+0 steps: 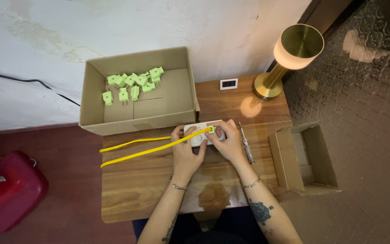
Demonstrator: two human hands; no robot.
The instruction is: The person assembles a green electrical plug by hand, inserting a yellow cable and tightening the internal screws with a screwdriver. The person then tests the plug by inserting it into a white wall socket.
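Head view: both hands, left hand (185, 151) and right hand (228, 141), palms-down on white socket block (202, 134).

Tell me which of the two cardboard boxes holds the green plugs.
The larger cardboard box by the wall, left of the hands, holds the green plugs. The smaller box at the table's right has none.

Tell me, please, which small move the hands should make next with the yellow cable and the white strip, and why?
Probably press the green plug fully into the white strip. Both hands already hold the strip on the table: the left hand steadies its left end over the yellow cable, and the right hand has its fingertips at the plug. Whether the plug is already seated, I cannot tell.
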